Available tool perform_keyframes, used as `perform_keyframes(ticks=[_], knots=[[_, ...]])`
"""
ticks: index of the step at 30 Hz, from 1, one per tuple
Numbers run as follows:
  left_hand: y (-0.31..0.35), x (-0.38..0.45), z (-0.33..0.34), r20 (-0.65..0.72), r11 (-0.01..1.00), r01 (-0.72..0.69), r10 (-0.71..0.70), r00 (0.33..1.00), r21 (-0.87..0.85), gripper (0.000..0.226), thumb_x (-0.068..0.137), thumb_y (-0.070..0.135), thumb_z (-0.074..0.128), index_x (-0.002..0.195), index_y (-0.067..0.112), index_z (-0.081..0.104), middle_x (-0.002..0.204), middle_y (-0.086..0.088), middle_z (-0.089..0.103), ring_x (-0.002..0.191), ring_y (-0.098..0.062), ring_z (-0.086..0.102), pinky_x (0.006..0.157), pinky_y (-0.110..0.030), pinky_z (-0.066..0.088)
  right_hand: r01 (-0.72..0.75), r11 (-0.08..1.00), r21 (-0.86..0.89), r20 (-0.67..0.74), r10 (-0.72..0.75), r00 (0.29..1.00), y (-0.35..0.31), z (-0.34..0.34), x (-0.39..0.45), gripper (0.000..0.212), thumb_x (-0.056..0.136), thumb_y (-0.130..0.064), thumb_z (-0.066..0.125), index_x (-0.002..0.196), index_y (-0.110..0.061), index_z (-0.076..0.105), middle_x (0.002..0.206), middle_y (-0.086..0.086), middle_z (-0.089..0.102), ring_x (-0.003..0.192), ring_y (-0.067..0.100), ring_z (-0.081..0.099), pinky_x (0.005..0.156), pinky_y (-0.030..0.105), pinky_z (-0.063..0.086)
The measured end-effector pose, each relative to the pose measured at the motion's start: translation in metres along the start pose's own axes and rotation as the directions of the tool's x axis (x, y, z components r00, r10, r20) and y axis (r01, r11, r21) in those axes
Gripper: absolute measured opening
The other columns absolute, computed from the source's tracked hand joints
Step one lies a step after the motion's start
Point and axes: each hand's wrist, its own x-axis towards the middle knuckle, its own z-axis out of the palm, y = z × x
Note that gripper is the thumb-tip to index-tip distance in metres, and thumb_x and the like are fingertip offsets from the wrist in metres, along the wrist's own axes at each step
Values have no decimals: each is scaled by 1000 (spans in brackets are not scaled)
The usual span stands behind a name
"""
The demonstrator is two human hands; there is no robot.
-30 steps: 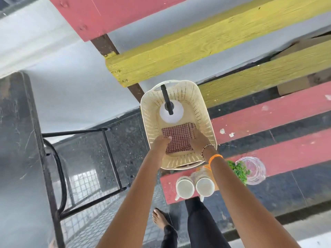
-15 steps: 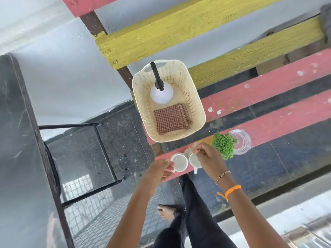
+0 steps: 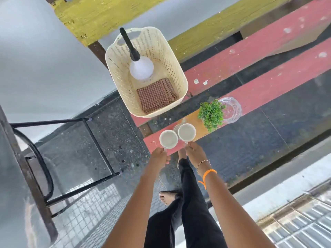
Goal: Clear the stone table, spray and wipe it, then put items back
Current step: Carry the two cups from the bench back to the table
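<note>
Lifting both cups off the bench worktop (image 3: 268, 83).
Left hand (image 3: 159, 156) closed on left cup (image 3: 168, 139), right hand (image 3: 194, 153) on right cup (image 3: 186, 132), at 6 o'clock from basket (image 3: 175, 68); best raised level, apart.

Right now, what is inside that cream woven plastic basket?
The cream woven plastic basket holds a white spray bottle with a black nozzle and a folded red checked cloth. Whatever lies under the cloth is covered.
</note>
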Motion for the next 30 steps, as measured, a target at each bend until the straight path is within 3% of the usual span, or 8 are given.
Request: perform_keyframes(ticks=[2,4,7,12,14,16,23,30], knots=[[1,-4,-1,-15,998,-44,43,999,-42,20,96,13,37,102,6,55,63,-2,53,55,-11,48,51,-21,36,4,999,47,-76,-1,997,-6,-1,-3,26,94,-15,43,70,-6,47,78,13,48,79,21,42,68,29,30],[3,-12,-6,-47,993,-68,64,997,-92,21,96,12,37,85,9,55,58,-3,51,52,-12,43,52,-22,36,18,999,45,-115,-12,993,-13,-2,-10,31,93,-18,45,65,-7,43,68,11,47,73,23,41,63,29,28],[2,-35,-18,-85,971,-83,65,994,-226,29,95,8,39,70,11,53,54,-4,45,49,-13,38,49,-21,31,45,996,76,-102,-37,994,-29,-1,-30,30,91,-19,48,68,0,52,70,11,50,72,22,43,63,29,30],[-12,-100,-62,-188,875,-213,143,972,-435,31,95,11,40,67,15,53,47,4,39,53,-12,41,50,-18,34,208,975,85,-47,-204,978,-68,23,-84,35,89,-21,50,55,-14,44,59,5,46,66,21,42,67,32,31],[-22,-129,-87,-267,814,-279,158,951,-509,31,95,12,40,67,15,53,46,5,39,53,-12,42,48,-16,35,302,947,111,-8,-303,953,-91,36,-113,40,89,-17,51,50,-18,40,53,0,41,58,16,38,60,27,30],[-35,-157,-113,-362,750,-354,163,918,-559,32,96,13,40,67,15,52,49,2,38,52,-12,42,45,-13,36,379,917,124,48,-387,921,-113,50,-143,42,89,-15,53,48,-21,43,46,-7,39,50,12,36,50,21,28],[-119,-241,-193,-624,515,-601,154,766,-611,33,97,11,39,66,15,50,45,7,34,44,-8,35,43,-14,29,608,786,114,302,-610,732,-156,130,-245,36,90,-13,53,54,-17,49,46,-2,37,47,10,34,51,24,26],[-220,-304,-237,-751,339,-702,-22,660,-627,33,97,15,39,67,15,52,47,6,35,50,-11,36,51,-18,31,719,689,92,502,-655,565,-152,225,-326,27,90,-9,51,64,-3,53,48,0,36,51,13,34,54,28,28]])
